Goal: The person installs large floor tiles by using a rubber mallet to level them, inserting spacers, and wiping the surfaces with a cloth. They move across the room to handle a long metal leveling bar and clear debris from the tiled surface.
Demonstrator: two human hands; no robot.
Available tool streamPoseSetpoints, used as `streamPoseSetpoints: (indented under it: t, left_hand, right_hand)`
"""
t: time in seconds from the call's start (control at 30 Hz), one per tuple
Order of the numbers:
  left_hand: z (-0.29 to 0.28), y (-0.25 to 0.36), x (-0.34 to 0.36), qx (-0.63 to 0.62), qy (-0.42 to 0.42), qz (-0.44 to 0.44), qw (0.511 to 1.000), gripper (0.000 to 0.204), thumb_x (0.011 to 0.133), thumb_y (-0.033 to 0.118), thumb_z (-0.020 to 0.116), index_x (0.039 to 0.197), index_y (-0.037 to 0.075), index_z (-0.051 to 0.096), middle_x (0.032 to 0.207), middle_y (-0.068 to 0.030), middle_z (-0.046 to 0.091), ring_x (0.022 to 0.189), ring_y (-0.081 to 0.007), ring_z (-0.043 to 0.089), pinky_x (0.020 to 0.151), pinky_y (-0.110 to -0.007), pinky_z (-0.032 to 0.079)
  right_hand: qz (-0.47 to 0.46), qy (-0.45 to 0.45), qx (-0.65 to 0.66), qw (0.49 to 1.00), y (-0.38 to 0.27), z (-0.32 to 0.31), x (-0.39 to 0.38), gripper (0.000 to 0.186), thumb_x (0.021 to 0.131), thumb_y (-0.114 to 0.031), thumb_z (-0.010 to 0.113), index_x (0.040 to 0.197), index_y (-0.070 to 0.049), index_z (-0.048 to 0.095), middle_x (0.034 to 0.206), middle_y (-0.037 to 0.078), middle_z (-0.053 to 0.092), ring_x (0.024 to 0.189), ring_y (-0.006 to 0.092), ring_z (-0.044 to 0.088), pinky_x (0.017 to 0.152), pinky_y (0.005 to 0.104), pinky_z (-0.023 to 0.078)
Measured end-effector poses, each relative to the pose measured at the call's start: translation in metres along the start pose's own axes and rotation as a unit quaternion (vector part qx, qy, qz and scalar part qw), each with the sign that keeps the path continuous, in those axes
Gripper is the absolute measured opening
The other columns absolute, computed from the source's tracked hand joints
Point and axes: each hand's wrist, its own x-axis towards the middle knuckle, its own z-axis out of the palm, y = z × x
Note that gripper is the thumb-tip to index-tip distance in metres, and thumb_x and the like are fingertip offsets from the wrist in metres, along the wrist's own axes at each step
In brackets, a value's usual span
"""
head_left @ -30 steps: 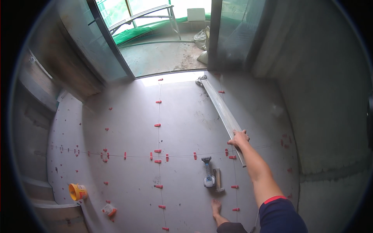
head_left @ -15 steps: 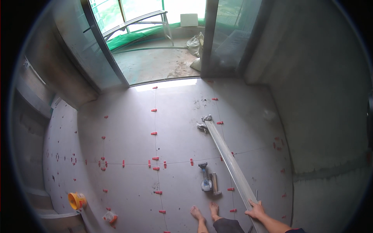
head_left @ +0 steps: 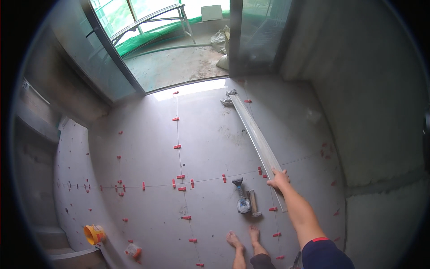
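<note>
My right hand (head_left: pixel 278 178) grips a long pale straightedge bar (head_left: pixel 255 136) near its lower end, fingers wrapped over it, with my arm stretched forward. At the bar's far end are crumpled grey cloths (head_left: pixel 226 101) on the tiled floor (head_left: pixel 134 159). Left of my hand lie a grey-and-blue power tool (head_left: pixel 242 201) and, beside it, a short tool with a cylindrical handle (head_left: pixel 253 201). Red tile clips (head_left: pixel 180 176) line the joints. My bare feet (head_left: pixel 233 240) show at the bottom. My left hand is not in view.
An orange bucket (head_left: pixel 94 235) and a small plastic bag (head_left: pixel 133 251) sit at lower left. Beyond the sliding glass doors (head_left: pixel 101 54) is a balcony with a metal trestle (head_left: pixel 186 24), sacks (head_left: pixel 219 42) and green netting (head_left: pixel 143 40). A concrete wall (head_left: pixel 376 134) rises at right.
The bar and cloths came back toward me half a second ago and now are pushed forward again toward the doors, my right arm extending with them.
</note>
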Motion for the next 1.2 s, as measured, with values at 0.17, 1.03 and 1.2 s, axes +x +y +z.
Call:
streamPoseSetpoints:
  t: [0.17, 1.03, 1.2]
  left_hand:
    - [0.02, 0.002, -0.001, -0.058, 0.022, 0.014, 0.998, 0.032, 0.087, 0.031, 0.063, 0.098, 0.002, 0.056, 0.089, -0.0228, 0.06, 0.081, -0.0378, 0.054, 0.075, -0.048, 0.044]
    - [0.016, 0.036, 0.01, -0.001, 0.033, 0.011, 0.999, 0.039, 0.088, 0.038, 0.06, 0.098, 0.0, 0.061, 0.098, -0.0247, 0.063, 0.091, -0.0429, 0.059, 0.079, -0.048, 0.046]
    - [0.015, 0.036, 0.008, 0.011, 0.029, 0.013, 0.999, 0.039, 0.089, 0.038, 0.059, 0.097, 0.0, 0.06, 0.097, -0.0252, 0.063, 0.09, -0.0436, 0.058, 0.079, -0.047, 0.046]
  right_hand:
    - [0.014, -0.091, 0.018, 0.996, 0.137, 0.065, -0.124, 0.097, 0.061, -0.043, 0.081, 0.145, -0.038, 0.034, 0.146, 0.029, 0.027, 0.128, 0.0434, 0.043, 0.105, 0.0433, 0.041]
    - [-0.004, -0.073, -0.071, 0.995, 0.123, 0.091, -0.148, 0.093, 0.063, -0.043, 0.08, 0.144, -0.041, 0.035, 0.139, 0.025, 0.033, 0.121, 0.0435, 0.048, 0.1, 0.0454, 0.043]
    - [-0.004, -0.043, -0.039, 0.998, 0.087, 0.096, -0.093, 0.09, 0.064, -0.04, 0.08, 0.144, -0.037, 0.038, 0.138, 0.025, 0.034, 0.119, 0.0442, 0.048, 0.099, 0.0469, 0.044]
